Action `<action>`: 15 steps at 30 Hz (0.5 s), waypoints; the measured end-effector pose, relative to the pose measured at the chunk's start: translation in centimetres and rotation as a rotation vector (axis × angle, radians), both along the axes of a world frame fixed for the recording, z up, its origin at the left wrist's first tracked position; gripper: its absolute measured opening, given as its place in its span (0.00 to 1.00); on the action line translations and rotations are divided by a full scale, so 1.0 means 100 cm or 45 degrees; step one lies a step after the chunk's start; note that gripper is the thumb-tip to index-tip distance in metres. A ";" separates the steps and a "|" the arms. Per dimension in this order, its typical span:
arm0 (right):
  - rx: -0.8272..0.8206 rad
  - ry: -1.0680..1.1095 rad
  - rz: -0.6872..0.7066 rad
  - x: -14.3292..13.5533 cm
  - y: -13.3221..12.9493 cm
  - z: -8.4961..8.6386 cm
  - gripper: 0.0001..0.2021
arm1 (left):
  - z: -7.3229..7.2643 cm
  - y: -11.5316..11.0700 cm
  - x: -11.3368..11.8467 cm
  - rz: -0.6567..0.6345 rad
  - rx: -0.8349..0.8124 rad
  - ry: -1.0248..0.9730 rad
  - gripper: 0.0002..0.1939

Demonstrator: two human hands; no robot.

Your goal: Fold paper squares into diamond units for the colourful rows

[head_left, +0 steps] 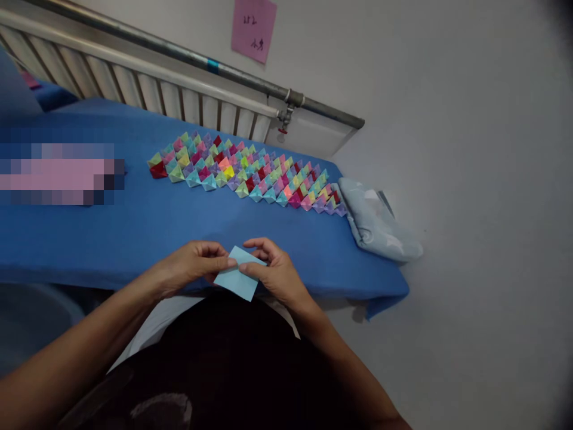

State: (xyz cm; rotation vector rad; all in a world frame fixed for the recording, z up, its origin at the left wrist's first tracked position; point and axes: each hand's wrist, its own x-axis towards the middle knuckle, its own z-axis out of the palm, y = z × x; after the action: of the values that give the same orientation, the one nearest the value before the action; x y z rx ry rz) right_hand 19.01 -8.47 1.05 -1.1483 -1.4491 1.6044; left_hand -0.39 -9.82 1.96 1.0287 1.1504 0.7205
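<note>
A light blue square of paper [238,280] is held between both hands, above the front edge of the blue-covered table [179,227]. My left hand [201,263] grips its upper left side, thumb on top and fingers behind. From the right, my right hand [273,269] pinches the same paper, its thumb on the face near the middle and its index finger raised behind. Beyond the hands, several rows of small folded paper pieces [250,173] in many colours stand close together.
A folded light blue cloth [380,227] lies at the table's right end. Behind the table are a white radiator [170,98] and a metal pipe [250,80]. A pink note [253,30] hangs on the wall. At the left is a pixelated pink area [54,173].
</note>
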 end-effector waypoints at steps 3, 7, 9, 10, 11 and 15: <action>-0.019 0.010 -0.013 0.001 -0.001 -0.001 0.17 | -0.003 -0.003 0.001 -0.018 -0.039 -0.028 0.15; -0.010 0.005 -0.056 0.002 -0.001 -0.003 0.12 | -0.008 -0.003 0.002 -0.035 -0.041 -0.027 0.13; 0.030 0.004 -0.129 0.002 -0.001 -0.004 0.12 | -0.010 -0.004 0.003 -0.023 -0.047 -0.031 0.12; 0.034 0.007 -0.144 0.003 -0.001 -0.005 0.13 | -0.011 -0.004 0.003 -0.014 -0.051 -0.036 0.13; 0.022 0.014 -0.139 0.004 -0.001 -0.006 0.14 | -0.012 -0.004 0.003 -0.008 -0.058 -0.040 0.14; -0.037 0.013 -0.077 0.008 -0.001 -0.007 0.18 | -0.014 -0.004 0.002 0.001 -0.082 -0.044 0.14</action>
State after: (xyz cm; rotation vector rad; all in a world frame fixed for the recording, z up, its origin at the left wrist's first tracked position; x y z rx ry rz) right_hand 19.81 -8.52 0.38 -1.1878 -1.3757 1.5921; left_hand -0.15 -10.25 0.56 0.9586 1.1374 0.6951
